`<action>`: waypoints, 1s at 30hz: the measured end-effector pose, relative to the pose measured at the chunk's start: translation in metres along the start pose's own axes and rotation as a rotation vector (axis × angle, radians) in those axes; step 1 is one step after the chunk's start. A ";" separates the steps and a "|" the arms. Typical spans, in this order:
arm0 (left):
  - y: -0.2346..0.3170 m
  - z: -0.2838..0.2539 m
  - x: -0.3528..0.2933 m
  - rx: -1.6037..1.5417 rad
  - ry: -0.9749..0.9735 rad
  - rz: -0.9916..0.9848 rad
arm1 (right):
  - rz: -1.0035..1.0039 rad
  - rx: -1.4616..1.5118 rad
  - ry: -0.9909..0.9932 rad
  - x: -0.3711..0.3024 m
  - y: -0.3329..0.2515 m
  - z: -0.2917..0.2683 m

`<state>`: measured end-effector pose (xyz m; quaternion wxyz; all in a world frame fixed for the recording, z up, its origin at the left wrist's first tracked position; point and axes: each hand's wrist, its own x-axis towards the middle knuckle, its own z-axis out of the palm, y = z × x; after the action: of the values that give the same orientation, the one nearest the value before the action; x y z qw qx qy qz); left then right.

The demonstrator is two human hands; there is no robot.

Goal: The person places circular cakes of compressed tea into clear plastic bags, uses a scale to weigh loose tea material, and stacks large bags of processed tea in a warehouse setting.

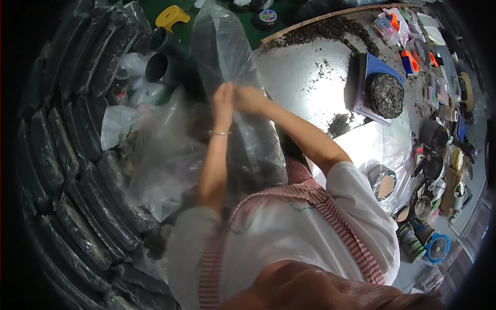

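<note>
Your left hand (223, 101) and right hand (249, 99) both pinch clear plastic bag (235, 88) at mid-height, fingers closed on film, likely gathering neck above dark fill. Bag stands upright against your apron (289, 232), beside table (305, 77). Left of bag: stacked dark filled bags (77, 170). Fingertips hidden by film; fill level unclear.

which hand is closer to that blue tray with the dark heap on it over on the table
Right. The right hand grips the clear plastic bag on the side toward the blue tray; the left hand, also on the bag, sits just beyond it, farther from the tray.
</note>
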<state>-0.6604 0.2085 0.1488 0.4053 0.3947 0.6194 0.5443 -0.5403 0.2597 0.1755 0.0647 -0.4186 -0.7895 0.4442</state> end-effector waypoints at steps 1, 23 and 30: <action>-0.003 -0.002 0.000 -0.040 0.023 -0.017 | -0.004 0.002 -0.007 -0.005 -0.003 0.001; 0.053 -0.037 0.038 0.513 -0.424 0.149 | -0.432 -0.587 0.172 0.041 0.008 -0.033; 0.074 -0.098 0.021 0.600 -0.548 0.138 | -0.366 -0.890 -0.250 0.062 0.064 -0.060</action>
<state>-0.7557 0.2004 0.2286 0.3849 0.6662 0.5919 0.2402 -0.5127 0.3591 0.1458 -0.1385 -0.2039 -0.9648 0.0920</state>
